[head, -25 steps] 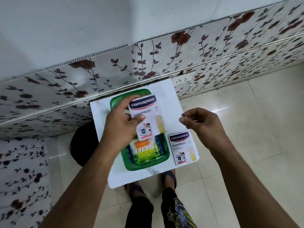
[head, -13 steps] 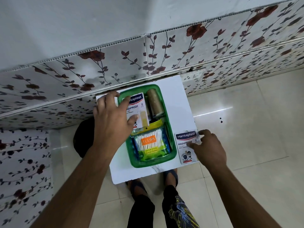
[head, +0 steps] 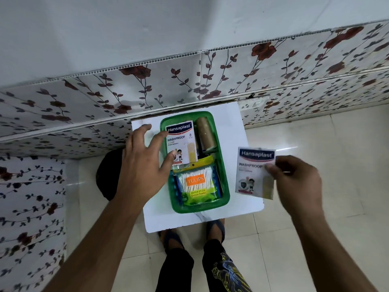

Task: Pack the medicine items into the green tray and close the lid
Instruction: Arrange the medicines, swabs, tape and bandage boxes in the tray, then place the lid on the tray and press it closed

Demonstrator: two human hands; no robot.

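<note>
A green tray (head: 223,186) lies on a small white table (head: 231,127). Inside it sit a Hansaplast plaster box (head: 182,142) at the far left, a brown bandage roll (head: 205,133) beside it, and a Tulips cotton swab pack (head: 196,184) at the near end. My left hand (head: 143,163) hovers over the tray's left side with fingers spread, its thumb touching that box. My right hand (head: 294,182) holds a second Hansaplast box (head: 252,171) lifted above the table's right edge. No lid is in view.
A floral-tiled wall ledge (head: 189,85) runs right behind the table. A black round object (head: 107,175) sits on the floor to the table's left. My feet (head: 214,226) stand at the table's near edge on pale floor tiles (head: 315,228).
My left hand set the first plaster box into the tray and opened. My right hand reached down, took the second box off the table and lifted it.
</note>
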